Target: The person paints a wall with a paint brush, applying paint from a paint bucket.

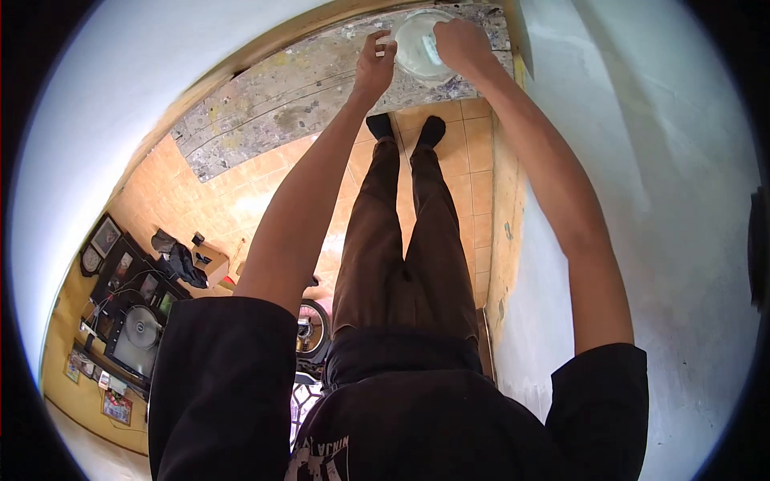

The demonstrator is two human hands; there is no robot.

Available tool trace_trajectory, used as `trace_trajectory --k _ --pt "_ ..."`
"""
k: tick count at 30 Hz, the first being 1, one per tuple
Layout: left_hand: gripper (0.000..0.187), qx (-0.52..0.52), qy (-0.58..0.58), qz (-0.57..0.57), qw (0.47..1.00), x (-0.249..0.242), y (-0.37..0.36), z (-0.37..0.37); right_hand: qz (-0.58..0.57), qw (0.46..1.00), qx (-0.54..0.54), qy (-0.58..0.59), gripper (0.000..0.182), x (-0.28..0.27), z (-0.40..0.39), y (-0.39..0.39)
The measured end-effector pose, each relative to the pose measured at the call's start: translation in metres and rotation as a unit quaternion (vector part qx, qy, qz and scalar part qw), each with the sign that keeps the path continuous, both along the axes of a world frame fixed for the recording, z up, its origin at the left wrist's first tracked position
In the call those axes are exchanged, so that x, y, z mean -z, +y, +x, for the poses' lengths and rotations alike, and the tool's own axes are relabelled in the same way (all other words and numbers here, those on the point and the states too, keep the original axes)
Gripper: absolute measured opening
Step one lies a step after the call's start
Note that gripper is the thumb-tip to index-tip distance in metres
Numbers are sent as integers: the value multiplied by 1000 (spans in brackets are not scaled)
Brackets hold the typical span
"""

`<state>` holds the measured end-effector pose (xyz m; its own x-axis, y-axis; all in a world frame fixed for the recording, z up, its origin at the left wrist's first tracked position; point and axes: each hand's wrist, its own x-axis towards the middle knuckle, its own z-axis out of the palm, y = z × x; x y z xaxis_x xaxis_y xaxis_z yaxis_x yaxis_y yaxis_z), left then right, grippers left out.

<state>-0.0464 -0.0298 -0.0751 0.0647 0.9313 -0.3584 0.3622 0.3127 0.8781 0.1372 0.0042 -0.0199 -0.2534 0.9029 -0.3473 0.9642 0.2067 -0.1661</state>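
At the top of the head view a round, see-through tub point(413, 78) stands on a paint-spattered board point(277, 104). My left hand point(375, 66) is at its left side, fingers curled at the rim with a bit of white showing between them. Over the tub's right side, my right hand point(465, 46) is closed in a fist. A small pale, whitish piece point(431, 50) sticks out beneath its fingers, inside the tub's outline; I cannot tell what kind of thing it is.
A pale wall point(642, 184) runs close along the right. My feet in black socks point(431, 131) stand on orange floor tiles point(469, 152) below the board. Further off at lower left are a standing fan point(142, 326), a cardboard box point(212, 267) and a wheel point(313, 327).
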Motion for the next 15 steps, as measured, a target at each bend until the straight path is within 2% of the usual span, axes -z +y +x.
trace_trajectory --k 2,5,8,9,11,14,15 --pt "34 0 5 1 1000 -2 0 1 37 998 -45 -24 16 -7 -1 -3" --pt "35 -1 17 5 1000 -10 2 0 15 995 -80 -56 16 -18 -3 -3" --pt "35 -9 1 -27 1000 -15 1 3 24 996 -87 6 14 3 3 -5" --pt "35 -15 -7 -42 999 -14 1 2 21 995 -95 -12 14 3 -1 -5" --pt "34 -8 -6 -20 1000 -13 1 0 15 993 -107 -48 15 2 -10 -7" --pt "34 0 3 -3 1000 -7 0 2 -2 997 -77 27 16 6 -6 -3" --pt "34 2 10 0 1000 -7 0 1 -8 996 -89 2 16 10 -10 -1"
